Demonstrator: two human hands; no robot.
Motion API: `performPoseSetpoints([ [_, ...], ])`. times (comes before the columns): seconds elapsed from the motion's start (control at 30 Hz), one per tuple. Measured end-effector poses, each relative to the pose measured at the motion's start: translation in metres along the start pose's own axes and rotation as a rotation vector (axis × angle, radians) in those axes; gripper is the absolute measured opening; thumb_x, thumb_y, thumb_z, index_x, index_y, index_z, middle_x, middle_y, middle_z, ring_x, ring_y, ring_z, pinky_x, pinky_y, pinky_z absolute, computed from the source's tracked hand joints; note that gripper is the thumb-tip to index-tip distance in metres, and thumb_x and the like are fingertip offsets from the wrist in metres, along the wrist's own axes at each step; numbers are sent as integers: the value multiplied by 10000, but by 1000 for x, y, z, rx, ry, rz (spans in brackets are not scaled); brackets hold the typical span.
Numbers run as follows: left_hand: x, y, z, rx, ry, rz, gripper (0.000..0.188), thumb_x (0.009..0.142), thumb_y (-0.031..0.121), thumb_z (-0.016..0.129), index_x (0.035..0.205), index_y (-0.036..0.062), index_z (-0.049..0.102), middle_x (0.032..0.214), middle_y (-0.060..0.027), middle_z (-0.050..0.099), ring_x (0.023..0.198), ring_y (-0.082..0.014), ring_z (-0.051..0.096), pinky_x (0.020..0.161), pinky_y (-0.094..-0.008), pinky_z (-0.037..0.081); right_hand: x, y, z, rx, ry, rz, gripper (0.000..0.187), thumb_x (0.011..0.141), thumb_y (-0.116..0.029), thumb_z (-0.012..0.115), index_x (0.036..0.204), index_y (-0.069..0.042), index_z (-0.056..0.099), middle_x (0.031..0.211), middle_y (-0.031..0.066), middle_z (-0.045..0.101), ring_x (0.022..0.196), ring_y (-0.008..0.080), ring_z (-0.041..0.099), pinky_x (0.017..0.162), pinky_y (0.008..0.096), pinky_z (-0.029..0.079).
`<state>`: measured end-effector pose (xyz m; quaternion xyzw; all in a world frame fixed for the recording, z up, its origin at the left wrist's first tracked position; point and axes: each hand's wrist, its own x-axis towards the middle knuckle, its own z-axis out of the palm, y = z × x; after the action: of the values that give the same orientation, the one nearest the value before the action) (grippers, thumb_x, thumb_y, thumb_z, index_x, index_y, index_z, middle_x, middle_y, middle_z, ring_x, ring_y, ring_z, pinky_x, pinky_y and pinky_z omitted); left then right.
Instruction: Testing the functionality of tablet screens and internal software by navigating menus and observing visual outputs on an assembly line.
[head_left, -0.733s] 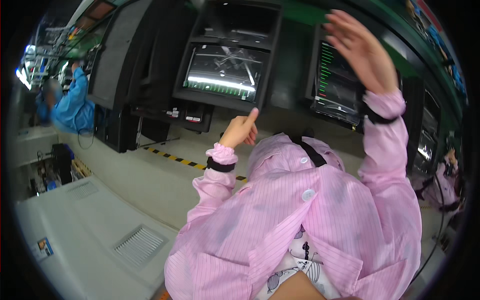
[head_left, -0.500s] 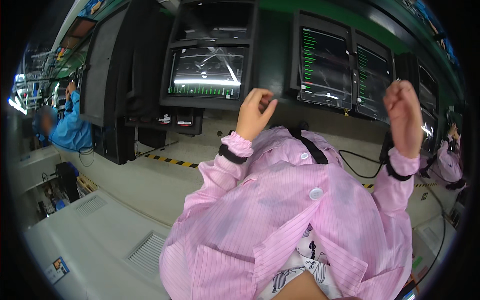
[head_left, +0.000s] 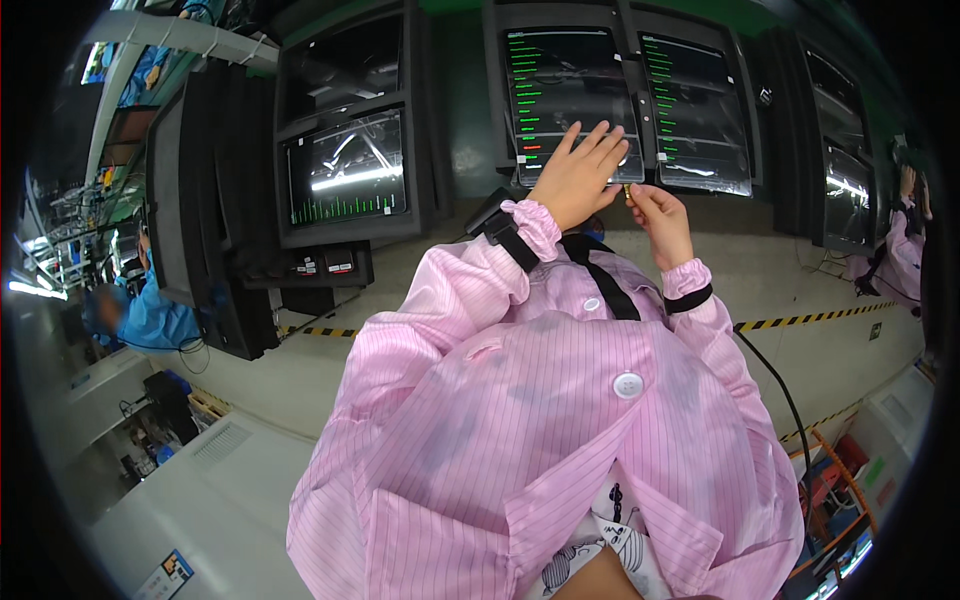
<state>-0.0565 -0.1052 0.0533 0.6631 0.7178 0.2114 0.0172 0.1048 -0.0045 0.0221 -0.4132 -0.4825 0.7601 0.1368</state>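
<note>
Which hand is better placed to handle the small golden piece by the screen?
Probably the right hand: it seems to pinch the golden piece, while the left hand spreads over the screen.

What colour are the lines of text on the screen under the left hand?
Mostly green, one red; the head view shows the screen best.

Green and red lines [head_left: 527, 103] on dark screen [head_left: 580, 75], labels [head_left: 341, 267] on black box [head_left: 364, 264], none legible
</note>
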Motion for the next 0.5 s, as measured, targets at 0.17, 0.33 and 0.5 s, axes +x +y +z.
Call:
performPoseSetpoints([
  [0.17,0,3,1,-25,-43,-55,608,816,297,645,1344,68,452,1434,-73,416,1368,-259,323,1128,-483,217,-1,2,-3,-39,-31,-65,183,893,-179,653,941,-5,679,791,4,652,669,46,534,596,177,399],
  [0.33,2,5,4,-54,-3,-101,569,786,280,667,1288,54,522,1389,-74,478,1335,-264,376,1125,-490,219,-1,10,-12,-10,19,-37,216,893,-155,648,1019,19,662,839,35,666,725,83,594,646,200,449],
  [0.5,-1,7,7,-103,60,-123,560,769,267,676,1270,54,544,1373,-76,500,1329,-259,393,1124,-500,217,6,11,-12,27,-25,-80,247,888,-128,647,1073,35,645,874,65,675,748,108,620,679,221,478],
])
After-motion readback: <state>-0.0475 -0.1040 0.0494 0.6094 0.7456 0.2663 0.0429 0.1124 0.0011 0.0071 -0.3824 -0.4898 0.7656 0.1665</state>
